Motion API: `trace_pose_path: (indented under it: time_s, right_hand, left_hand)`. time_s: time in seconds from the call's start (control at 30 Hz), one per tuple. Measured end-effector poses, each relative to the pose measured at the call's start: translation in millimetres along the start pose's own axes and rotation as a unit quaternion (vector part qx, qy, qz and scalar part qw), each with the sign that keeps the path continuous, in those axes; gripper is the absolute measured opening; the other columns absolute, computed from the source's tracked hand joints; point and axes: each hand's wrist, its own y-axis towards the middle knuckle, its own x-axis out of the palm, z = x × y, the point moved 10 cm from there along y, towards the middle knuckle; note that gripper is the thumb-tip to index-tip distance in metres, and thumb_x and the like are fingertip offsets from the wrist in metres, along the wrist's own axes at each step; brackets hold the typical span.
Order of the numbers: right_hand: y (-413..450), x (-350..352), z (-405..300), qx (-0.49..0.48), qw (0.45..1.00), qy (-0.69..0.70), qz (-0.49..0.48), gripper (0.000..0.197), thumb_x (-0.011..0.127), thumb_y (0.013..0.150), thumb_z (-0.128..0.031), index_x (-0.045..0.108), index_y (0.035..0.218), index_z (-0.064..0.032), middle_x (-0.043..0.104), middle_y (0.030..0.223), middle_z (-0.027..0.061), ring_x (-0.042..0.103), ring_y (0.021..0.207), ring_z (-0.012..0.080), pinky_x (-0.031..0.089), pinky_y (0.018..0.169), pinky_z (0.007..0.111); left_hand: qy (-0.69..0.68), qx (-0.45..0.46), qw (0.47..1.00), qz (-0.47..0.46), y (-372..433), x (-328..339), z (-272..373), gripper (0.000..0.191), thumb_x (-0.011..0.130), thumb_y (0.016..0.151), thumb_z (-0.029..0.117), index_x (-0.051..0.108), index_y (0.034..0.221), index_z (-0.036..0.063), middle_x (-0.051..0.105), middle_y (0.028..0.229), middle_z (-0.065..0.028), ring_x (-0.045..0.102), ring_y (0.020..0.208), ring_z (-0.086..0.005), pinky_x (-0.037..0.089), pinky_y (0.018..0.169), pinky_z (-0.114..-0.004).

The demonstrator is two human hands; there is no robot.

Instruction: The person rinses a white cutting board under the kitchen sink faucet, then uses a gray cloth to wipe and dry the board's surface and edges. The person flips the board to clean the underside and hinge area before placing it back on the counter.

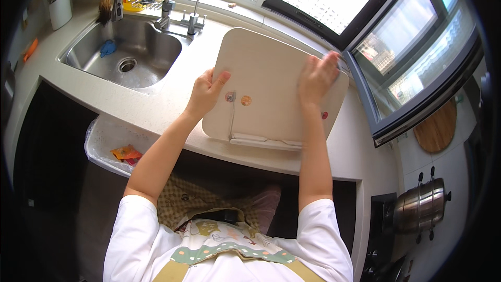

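Observation:
A large cream board (266, 74) with rounded corners leans at a tilt on the countertop. It bears a few small round stickers, and a narrow white ledge (250, 139) runs along its lower edge. My left hand (207, 90) grips the board's left edge, thumb on the front face and fingers behind. Over the upper right of the board is my right hand (318, 76), blurred by motion, its fingers near the right edge. Whether it holds something there cannot be made out.
Left of the board is a steel sink (156, 53) with a blue cloth (108, 48) inside. Taps (193, 21) stand behind it. An open window sash (411, 58) juts over the counter at right. A lined bin (105, 137) sits below; a steel pot (420, 205) stands far right.

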Motion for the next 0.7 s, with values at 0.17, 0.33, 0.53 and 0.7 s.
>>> trace_pose_path:
  time_s: [0.17,0.33,0.53,0.7]
  right_hand:
    - [-41.6,11.3,-212.5,-0.272,0.929,0.219,-0.120,0.055,0.046,0.097,-0.026,0.032,0.145,-0.0034,0.035,0.149,0.0156,0.031,0.140,0.0270,0.026,0.114,0.044]
    - [-24.8,1.2,-172.3,-0.314,0.927,0.171,-0.110,0.050,0.043,0.098,-0.023,0.035,0.144,-0.0053,0.031,0.151,0.0162,0.025,0.143,0.0257,0.017,0.117,0.045]
    - [-5.7,8.6,-88.8,-0.156,0.985,-0.010,-0.068,0.056,0.040,0.098,-0.031,0.034,0.143,0.0024,0.023,0.154,0.0180,0.020,0.144,0.0281,0.012,0.118,0.045]
    - [-67.7,-2.7,-213.7,-0.392,0.885,0.177,-0.177,0.054,0.046,0.096,-0.025,0.037,0.142,0.0000,0.033,0.150,0.0166,0.026,0.142,0.0268,0.021,0.116,0.042]
  left_hand:
    - [-0.014,0.001,1.000,-0.024,0.0,-3.5,-13.9,0.040,0.059,0.095,0.035,0.061,0.106,-0.0036,0.066,0.087,-0.0080,0.062,0.082,-0.0120,0.049,0.071,-0.022]
    - [-0.003,-0.024,0.993,-0.112,-3.1,2.0,-1.5,0.033,0.062,0.093,0.024,0.057,0.111,-0.0029,0.065,0.092,-0.0096,0.061,0.088,-0.0140,0.050,0.078,-0.025]
    - [-0.053,-0.061,0.983,-0.167,-31.4,10.2,-17.4,0.065,0.078,0.075,0.009,0.042,0.129,-0.0011,0.055,0.118,-0.0143,0.052,0.114,-0.0223,0.044,0.099,-0.035]
    - [-0.114,-0.085,0.972,-0.187,-34.6,14.1,-22.1,0.067,0.077,0.074,0.004,0.042,0.131,-0.0020,0.056,0.119,-0.0145,0.055,0.113,-0.0224,0.046,0.098,-0.034]
